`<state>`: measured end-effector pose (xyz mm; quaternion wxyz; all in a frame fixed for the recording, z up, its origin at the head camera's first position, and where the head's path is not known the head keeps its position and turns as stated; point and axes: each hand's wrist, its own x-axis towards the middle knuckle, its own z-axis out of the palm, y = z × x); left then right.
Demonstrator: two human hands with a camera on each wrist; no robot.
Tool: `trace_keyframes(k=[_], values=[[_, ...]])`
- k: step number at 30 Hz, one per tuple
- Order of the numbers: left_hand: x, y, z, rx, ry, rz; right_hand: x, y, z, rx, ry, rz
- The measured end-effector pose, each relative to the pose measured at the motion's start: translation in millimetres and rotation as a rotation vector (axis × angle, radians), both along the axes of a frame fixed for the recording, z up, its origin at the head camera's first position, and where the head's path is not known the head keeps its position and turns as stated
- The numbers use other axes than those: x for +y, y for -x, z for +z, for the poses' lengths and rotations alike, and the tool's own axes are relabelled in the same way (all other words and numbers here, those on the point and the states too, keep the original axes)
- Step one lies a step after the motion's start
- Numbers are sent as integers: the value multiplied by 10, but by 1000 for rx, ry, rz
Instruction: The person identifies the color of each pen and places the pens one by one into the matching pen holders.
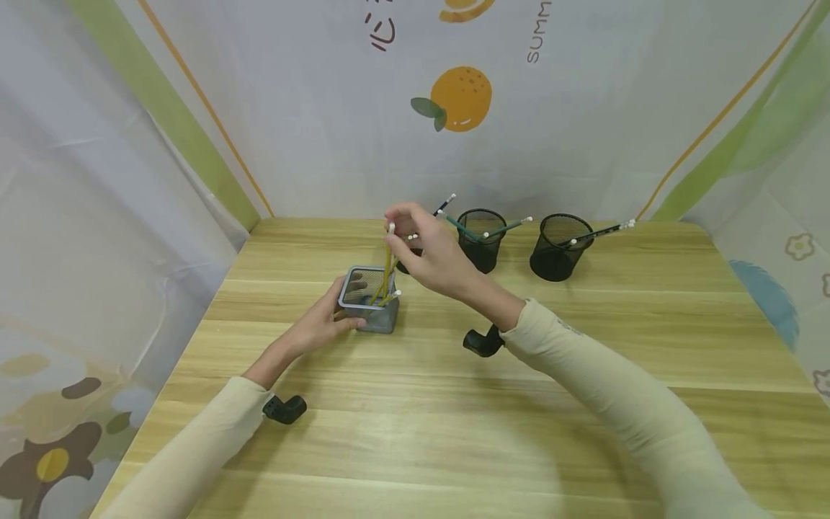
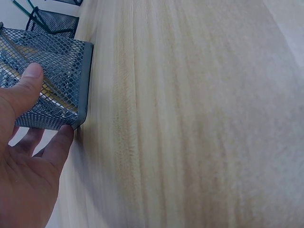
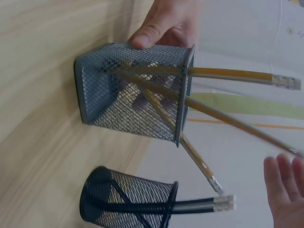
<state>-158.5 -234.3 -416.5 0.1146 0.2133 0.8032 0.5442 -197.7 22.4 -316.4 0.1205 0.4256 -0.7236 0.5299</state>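
Observation:
A grey square mesh pencil holder (image 1: 376, 317) stands on the table at left of centre. My left hand (image 1: 318, 324) grips its side, with the thumb on the near face and the fingers round the left. Three yellow pencils (image 3: 228, 73) lean inside it, eraser ends up. My right hand (image 1: 434, 252) hovers above the holder, its thumb and fingers bent and spread about one yellow pencil's eraser (image 1: 392, 228). A gap shows between the fingertips and that eraser. In the right wrist view the fingers (image 3: 280, 180) lie beside the pencil's blurred end; the thumb is out of frame.
Two round black mesh cups, the middle cup (image 1: 480, 252) with green pencils and the right cup (image 1: 560, 252) with black pencils, stand along the table's back edge. A third round cup (image 3: 128, 199) with dark pencils is partly hidden behind my right hand in the head view.

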Motion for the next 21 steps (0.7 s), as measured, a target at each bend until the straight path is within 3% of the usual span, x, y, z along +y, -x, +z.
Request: trace_keyframes(k=[9, 15, 18, 21], values=[[12, 3, -12, 2, 0, 9, 196, -15, 48, 37, 64, -52], [10, 10, 11, -1, 20, 2, 401, -48, -14, 91, 157, -30], [-27, -8, 70, 3, 46, -15, 556, -76, -72, 135, 158, -37], [-139, -87, 173, -7, 65, -23, 743, -143, -109, 127, 107, -58]])
